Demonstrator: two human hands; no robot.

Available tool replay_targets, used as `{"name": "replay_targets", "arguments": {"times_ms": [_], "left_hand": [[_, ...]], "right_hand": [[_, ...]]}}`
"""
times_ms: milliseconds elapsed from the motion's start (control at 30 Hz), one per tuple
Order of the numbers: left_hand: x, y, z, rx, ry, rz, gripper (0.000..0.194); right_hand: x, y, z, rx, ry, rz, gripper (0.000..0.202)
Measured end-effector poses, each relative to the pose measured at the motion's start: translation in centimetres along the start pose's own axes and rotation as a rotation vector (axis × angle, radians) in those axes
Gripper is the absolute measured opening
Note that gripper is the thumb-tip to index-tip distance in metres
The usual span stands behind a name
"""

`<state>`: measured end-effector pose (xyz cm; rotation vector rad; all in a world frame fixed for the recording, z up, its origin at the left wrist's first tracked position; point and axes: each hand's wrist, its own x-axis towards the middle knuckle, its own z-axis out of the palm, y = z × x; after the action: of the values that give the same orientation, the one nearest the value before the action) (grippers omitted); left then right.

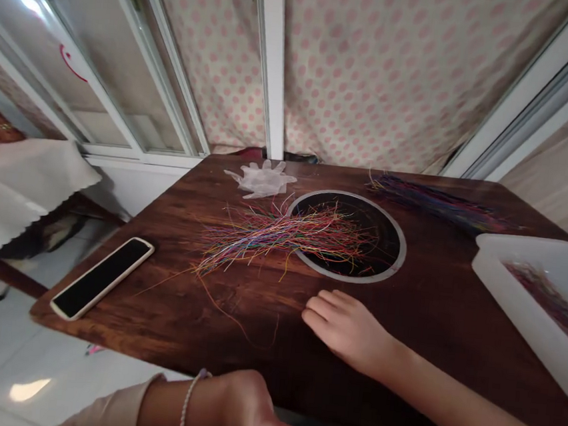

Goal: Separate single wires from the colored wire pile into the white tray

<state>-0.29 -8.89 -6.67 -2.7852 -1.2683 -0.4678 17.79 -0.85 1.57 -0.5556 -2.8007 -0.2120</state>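
A loose bundle of thin coloured wires (272,235) lies across the brown table, its right end over a round black plate (385,233) with a grey rim. My right hand (348,326) rests near the table's front, just below the plate, fingers curled under; whatever they may hold is hidden. Nearer to me, my left hand (262,415), with a beaded bracelet on the wrist, is at the table's front edge. Its thumb stretches to the right, and the other fingers are mostly hidden. Neither hand touches the bundle.
A phone (101,279) lies at the table's left. Behind the bundle is a clear plastic glove (263,179). Darker wires (435,204) lie at the back right. A white bin (516,309) at the right holds more wires. A white-covered table (19,194) stands at the far left.
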Motion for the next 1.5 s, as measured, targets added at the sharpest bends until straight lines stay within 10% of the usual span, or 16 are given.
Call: {"name": "replay_targets", "arguments": {"times_ms": [367, 667, 967, 1167, 1500], "left_hand": [[-6.2, -0.8, -3.2, -0.103, 0.463, 0.393, 0.009], [-5.2, -1.6, -5.6, -0.005, 0.486, 0.213, 0.017], [3.3, -5.1, -9.5, -0.054, 0.243, -0.16, 0.033], [9.0, -5.7, -7.2, -0.118, -0.005, -0.072, 0.029], [9.5, -7.8, -5.6, 0.087, 0.231, 0.104, 0.025]], "right_hand": [[4.2, -2.2, 2.9, 0.074, -0.026, -0.228, 0.02], [3.5, -0.1, 1.9, 0.296, 0.006, -0.016, 0.013], [0.5, 3.9, 1.1, 0.68, 0.224, 0.526, 0.01], [-0.6, 4.3, 2.0, 0.59, 0.271, 0.513, 0.012], [-3.0, 5.9, 1.7, 0.164, 0.197, 0.265, 0.026]]}}
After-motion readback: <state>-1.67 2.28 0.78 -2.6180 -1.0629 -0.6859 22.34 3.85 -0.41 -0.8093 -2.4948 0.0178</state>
